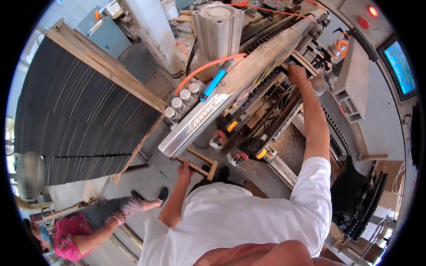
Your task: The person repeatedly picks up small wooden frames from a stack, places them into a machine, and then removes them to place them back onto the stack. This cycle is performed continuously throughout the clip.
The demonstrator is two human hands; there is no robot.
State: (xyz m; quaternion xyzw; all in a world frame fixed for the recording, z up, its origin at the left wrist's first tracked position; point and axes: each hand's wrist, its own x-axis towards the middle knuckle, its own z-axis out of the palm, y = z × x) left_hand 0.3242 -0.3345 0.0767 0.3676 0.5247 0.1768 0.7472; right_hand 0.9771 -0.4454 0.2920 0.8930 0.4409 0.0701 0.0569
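Observation:
My left hand (184, 172) is low in front of me, its fingers closed round one bar of a small light-wood frame (213, 170). That frame hangs in front of my body, beside the near end of the machine's long metal beam (197, 122). My right arm stretches far forward over the machine. At its end my right hand (296, 74) is closed, close to a light wooden strip (305, 61) in the machine. What its fingers hold, if anything, is hidden.
A blue marker (215, 82) lies on the beam, near several round silver knobs (177, 103) and an orange hose (202, 66). Dark stacked boards (84, 111) stand left. A person in a pink top (71, 235) is at lower left. A lit screen (399, 66) hangs right.

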